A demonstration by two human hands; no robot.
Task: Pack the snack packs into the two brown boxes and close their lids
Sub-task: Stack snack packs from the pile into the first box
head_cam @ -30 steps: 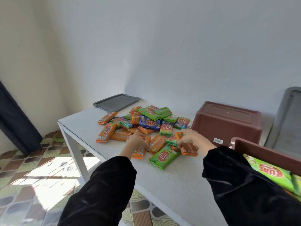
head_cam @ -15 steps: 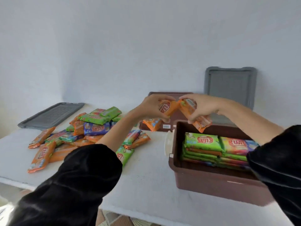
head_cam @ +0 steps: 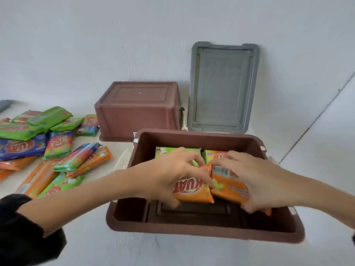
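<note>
Two orange packs are held side by side at frame centre, inside the mouth of the open brown box [head_cam: 192, 230].

Left hand [head_cam: 169, 175]: fingers curled over the top of the left orange pack [head_cam: 193, 191], thumb at its near edge, logo face up. Right hand [head_cam: 257, 181]: fingers spread and bent over the right orange pack [head_cam: 227, 186], barcode side showing, fingertips wrapped round its lower right end. The two packs touch along their inner edges. Cannot tell whether they rest on anything below.

Behind the hands, against the box's far wall: packed packs [head_cam: 172, 150] lying flat, green on the left, a yellow-green one to the right. The near part of the box floor shows, dark and ribbed.

Second brown box [head_cam: 138, 110], upper centre, turned bottom up, just behind the open one. Grey lid [head_cam: 222, 89], upper right, propped upright against the white wall beside the upturned box.

Loose pile of snack packs [head_cam: 48, 143] at left of frame on the white table [head_cam: 153, 252]: green, blue and orange, overlapping. Corner of another grey lid [head_cam: 4, 104] at the far left edge. Black sleeve [head_cam: 23, 233] lower left, forearm bare beyond it.
</note>
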